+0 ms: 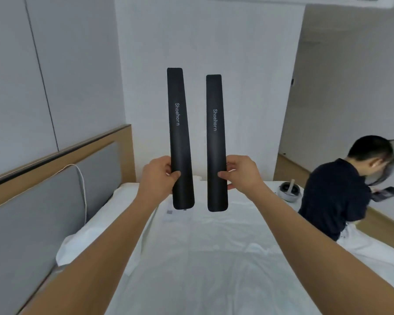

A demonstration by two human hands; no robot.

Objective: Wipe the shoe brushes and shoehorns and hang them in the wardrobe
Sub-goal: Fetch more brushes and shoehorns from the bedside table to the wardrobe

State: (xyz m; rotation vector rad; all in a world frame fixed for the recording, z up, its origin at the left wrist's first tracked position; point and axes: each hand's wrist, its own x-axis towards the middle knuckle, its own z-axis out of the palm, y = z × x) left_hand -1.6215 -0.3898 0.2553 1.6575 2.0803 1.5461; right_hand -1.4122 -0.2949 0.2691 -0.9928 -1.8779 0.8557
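Two long black shoehorns stand upright side by side in front of me, each printed "Shoehorn". My left hand pinches the left shoehorn near its lower end, thumb in front. My right hand pinches the right shoehorn in the same way. The two shoehorns are a little apart and do not touch. Both hang in the air above the bed. No brush, cloth or wardrobe interior shows.
Below lies a bed with a white sheet and a pillow at the left by a grey padded headboard. A paper slip lies on the sheet. A person in a dark shirt sits at the bed's right edge beside a white headset.
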